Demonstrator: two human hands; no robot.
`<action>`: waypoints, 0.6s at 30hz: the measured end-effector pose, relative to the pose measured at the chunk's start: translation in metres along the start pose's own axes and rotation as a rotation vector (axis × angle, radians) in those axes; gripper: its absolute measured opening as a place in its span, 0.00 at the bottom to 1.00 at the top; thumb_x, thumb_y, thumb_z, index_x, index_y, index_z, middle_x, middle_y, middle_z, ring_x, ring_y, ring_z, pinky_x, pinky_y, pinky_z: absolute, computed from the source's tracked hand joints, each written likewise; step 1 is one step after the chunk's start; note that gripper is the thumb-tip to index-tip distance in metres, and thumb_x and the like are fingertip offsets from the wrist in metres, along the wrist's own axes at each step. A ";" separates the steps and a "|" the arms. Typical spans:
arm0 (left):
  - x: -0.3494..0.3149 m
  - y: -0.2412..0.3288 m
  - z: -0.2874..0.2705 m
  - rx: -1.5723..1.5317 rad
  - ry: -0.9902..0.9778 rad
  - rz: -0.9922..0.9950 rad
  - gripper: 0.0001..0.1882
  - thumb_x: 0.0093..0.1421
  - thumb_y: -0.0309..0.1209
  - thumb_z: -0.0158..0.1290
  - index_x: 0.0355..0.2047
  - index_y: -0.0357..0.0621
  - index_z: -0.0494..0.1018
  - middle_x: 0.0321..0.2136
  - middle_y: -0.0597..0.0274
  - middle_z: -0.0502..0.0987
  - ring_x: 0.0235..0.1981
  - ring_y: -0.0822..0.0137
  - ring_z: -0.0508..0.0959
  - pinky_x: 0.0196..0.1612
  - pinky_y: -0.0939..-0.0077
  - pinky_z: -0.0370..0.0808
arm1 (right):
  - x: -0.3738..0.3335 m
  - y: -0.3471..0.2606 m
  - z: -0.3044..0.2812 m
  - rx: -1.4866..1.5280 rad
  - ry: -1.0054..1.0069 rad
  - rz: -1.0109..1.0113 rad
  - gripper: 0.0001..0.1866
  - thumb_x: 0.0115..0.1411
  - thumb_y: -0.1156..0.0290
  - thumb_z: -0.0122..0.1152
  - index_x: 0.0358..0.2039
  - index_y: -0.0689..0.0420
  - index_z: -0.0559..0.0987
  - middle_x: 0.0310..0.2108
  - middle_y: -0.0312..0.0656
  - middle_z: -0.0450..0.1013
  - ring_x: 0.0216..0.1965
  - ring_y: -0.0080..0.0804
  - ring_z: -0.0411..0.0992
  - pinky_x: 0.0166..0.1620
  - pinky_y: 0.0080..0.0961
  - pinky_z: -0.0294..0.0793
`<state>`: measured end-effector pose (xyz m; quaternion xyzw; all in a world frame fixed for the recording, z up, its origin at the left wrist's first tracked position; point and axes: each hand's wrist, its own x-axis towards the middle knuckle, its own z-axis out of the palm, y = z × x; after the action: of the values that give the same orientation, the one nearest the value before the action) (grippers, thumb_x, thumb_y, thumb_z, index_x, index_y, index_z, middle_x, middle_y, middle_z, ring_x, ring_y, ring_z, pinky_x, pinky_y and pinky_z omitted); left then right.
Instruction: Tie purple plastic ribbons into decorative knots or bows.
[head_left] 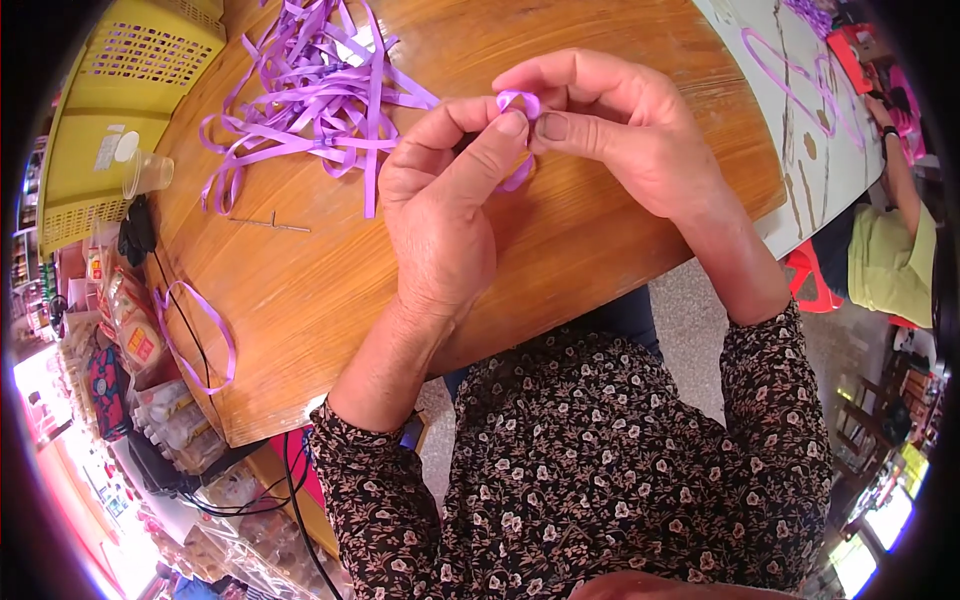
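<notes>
A narrow purple ribbon [519, 178] is held up over the wooden table, with a small loop of it standing above my fingertips. My left hand [445, 190] pinches it between thumb and forefinger. From the other side, my right hand [620, 125] closes thumb and fingers on the same ribbon, right against the left thumb. The fingers hide how the ribbon crosses there. Just beyond my left hand lies a tangled heap of purple ribbons [320, 110], some with small dark knots. A thin metal T-shaped tool [272, 224] rests on the wood near the heap.
The wooden table [300, 330] has a single ribbon loop [233, 350] at its left edge. A yellow basket [110, 120] and a clear plastic cup [150, 173] stand at left, above packaged goods [135, 330]. A marble-patterned table [810, 190] adjoins at right, where another person [895, 250] sits.
</notes>
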<state>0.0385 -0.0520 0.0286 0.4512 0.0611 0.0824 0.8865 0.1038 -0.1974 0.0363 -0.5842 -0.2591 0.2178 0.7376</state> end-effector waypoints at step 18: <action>0.015 0.009 -0.018 0.264 -0.038 -0.194 0.05 0.53 0.22 0.55 0.30 0.33 0.74 0.21 0.65 0.74 0.20 0.79 0.68 0.22 0.86 0.63 | 0.024 -0.006 -0.020 -1.294 -0.238 -1.125 0.18 0.44 0.72 0.56 0.40 0.58 0.77 0.25 0.33 0.67 0.31 0.29 0.68 0.37 0.26 0.69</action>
<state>0.0486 -0.0296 0.0247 0.5573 0.0978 -0.0208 0.8242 0.1350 -0.1992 0.0414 -0.6475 -0.6582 -0.3101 0.2265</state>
